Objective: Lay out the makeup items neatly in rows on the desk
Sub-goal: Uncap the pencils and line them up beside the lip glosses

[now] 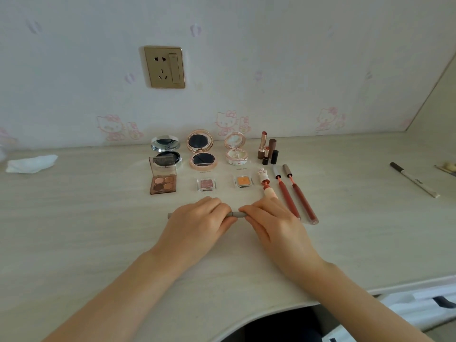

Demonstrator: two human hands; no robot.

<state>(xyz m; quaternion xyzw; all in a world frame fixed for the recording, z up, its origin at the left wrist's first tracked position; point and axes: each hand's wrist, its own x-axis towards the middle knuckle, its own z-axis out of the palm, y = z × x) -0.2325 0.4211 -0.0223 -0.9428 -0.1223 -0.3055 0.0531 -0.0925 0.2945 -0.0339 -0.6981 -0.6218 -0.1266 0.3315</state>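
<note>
Both hands meet low on the desk (98,243) — the left hand (195,223) and right hand (269,220) each curl their fingers round a grey pencil (235,214), perhaps an eyeliner, lying crosswise before the rows of makeup.

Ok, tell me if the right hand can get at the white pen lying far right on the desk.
Probably yes. The desk between the right hand and the white pen is bare, but that hand and the left hand grip a grey pencil, which it must release first.
</note>
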